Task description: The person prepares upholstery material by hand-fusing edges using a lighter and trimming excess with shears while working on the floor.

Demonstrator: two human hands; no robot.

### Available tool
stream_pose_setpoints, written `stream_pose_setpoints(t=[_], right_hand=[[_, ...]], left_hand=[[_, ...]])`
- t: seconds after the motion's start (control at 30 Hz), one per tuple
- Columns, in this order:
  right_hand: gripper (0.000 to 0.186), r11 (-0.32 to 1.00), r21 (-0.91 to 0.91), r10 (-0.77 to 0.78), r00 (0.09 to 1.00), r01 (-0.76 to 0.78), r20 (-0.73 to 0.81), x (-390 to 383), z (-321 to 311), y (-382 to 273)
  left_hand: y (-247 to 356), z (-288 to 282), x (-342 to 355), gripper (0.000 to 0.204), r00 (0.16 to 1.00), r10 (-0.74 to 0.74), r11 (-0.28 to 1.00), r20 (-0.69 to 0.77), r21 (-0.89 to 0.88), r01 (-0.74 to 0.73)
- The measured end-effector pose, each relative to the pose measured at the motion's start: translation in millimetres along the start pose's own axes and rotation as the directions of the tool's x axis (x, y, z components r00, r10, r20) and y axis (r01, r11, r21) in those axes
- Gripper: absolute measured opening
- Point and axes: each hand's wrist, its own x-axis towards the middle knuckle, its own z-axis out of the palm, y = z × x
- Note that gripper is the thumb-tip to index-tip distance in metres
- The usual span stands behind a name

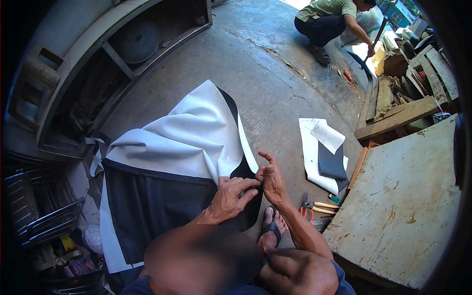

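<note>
Plainly, we have a sheet of black leather-like material with a white backing (189, 130) spread over the concrete floor (255, 88) in front of us, its white side folded over the dark one, and a round blurred patch hides its lower part along with some of our lap. Our left hand (227, 197) is above the sheet's right portion, fingers curled and pointing toward the other hand; whether they pinch a seam, a thread or nothing, we cannot tell. Our right hand (273, 186) stands just beside it, near the sheet's right edge, index finger raised and bent, the other fingers partly folded; we cannot make out whether anything thin is caught between them. Near our sandalled foot (271, 228), orange-handled pliers (306, 213) lie beside a tool with pale yellow handles (325, 207), their metal ends crowded together and hard to separate. Farther up, a folded dark piece (332, 162) rests on white pieces (310, 147), covering part of them. At the top edge a crouching co-worker (327, 19) is cut off at the head, gripping a long dark handle (380, 32) whose lower end we cannot follow. The cabinet's compartments (78, 105) are too dim to read.
</note>
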Motion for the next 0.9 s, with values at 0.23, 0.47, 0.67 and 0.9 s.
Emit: stream_pose_setpoints(t=[0.23,0.47,0.67,0.9], right_hand=[[0.091,1.0,0.007,0.024,0.999,-0.024,0.045,-2,4,-7],[0.053,1.0,0.004,-0.006,0.981,0.005,0.195,-5,-12,-10],[0.022,0.895,-0.304,-0.214,0.912,0.327,0.349,1,-32,-21],[0.015,0.927,-0.189,-0.264,0.922,0.324,0.284,1,-31,2]], left_hand=[[0,11,0,0.016,0.994,-0.014,0.999,-0.107,0.045,0.019],[-6,9,2,0.016,0.98,-0.042,0.999,-0.197,-0.007,0.042],[-13,0,-2,0.014,0.979,-0.057,0.998,-0.194,-0.031,0.052],[-13,-5,0,0.015,0.983,-0.107,0.991,-0.149,-0.096,0.094]])
